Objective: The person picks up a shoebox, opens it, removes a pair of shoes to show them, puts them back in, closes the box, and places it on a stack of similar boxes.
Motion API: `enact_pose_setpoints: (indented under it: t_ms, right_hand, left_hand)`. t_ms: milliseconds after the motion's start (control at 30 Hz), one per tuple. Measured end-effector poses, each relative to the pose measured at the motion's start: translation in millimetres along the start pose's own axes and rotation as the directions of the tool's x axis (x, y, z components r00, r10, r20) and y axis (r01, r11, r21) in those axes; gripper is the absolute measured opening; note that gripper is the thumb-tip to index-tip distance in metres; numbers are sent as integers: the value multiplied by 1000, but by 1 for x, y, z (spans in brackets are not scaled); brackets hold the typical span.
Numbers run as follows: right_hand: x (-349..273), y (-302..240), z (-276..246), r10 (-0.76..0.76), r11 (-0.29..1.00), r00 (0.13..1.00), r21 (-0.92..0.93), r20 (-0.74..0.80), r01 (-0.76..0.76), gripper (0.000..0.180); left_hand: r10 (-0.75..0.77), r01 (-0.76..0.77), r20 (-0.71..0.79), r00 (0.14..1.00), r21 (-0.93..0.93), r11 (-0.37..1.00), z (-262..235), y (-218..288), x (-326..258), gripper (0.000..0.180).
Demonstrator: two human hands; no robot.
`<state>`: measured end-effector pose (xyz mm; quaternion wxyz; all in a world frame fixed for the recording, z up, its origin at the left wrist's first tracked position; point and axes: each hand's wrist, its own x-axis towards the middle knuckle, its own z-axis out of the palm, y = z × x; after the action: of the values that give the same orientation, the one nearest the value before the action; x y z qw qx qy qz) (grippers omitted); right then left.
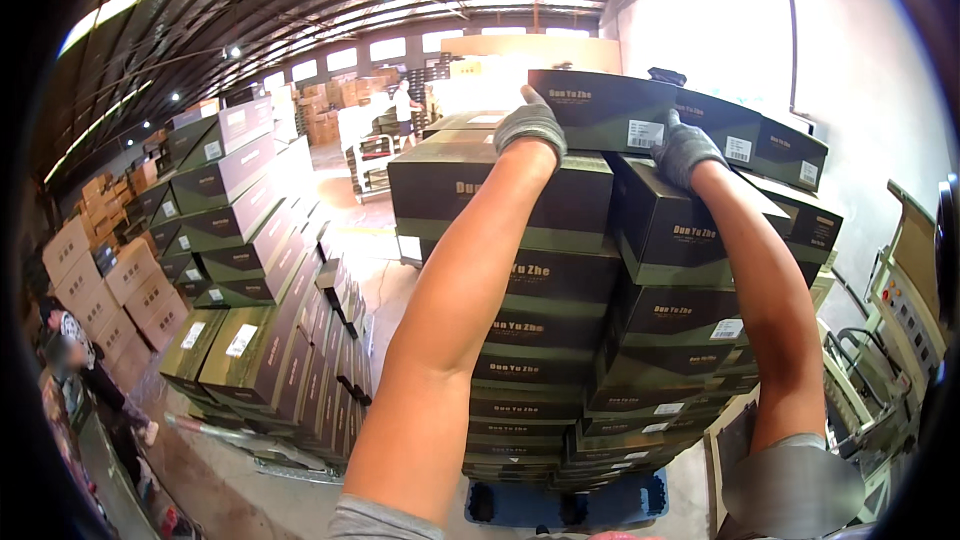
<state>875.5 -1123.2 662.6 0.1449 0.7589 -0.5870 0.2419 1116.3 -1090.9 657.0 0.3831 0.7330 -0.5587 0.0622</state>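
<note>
Both my arms reach up to a dark green flat box (600, 105) at the top of a tall stack of like boxes (545, 340). My left hand (531, 126), in a grey glove, grips the box's left end. My right hand (683, 150), also gloved, holds its near right corner by a white label. The stack stands on a blue pallet (570, 502). More boxes of the same kind (770, 145) lie along the top row to the right.
A second stack of dark boxes (255, 270) rises at the left, brown cartons (105, 290) beyond it. A person (85, 360) stands at the far left, another person (403, 105) far back. A machine with a control panel (905, 315) is at the right.
</note>
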Motion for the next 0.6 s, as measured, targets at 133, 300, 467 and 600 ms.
enact_pose_setpoints:
  t_ms: [133, 300, 467, 600]
  right_hand:
    - [-83, -31, -37, -151, 981, 979, 102, -135, 165, 65]
    - [-136, 0, -32, -260, 932, 916, 168, -305, 321, 63]
    - [-144, 28, 9, -505, 808, 615, -82, -606, 584, 56]
    - [-166, 22, 50, -412, 636, 336, -3, -847, 772, 52]
  left_hand:
    - [177, -148, -95, 980, 259, 955, -23, -8, -70, 73]
    - [365, -325, -56, 929, 345, 880, -20, -15, -130, 79]
    - [655, -647, -381, 653, 170, 743, -11, -7, -184, 62]
    - [676, -563, 29, 736, -526, 637, -74, 56, -276, 66]
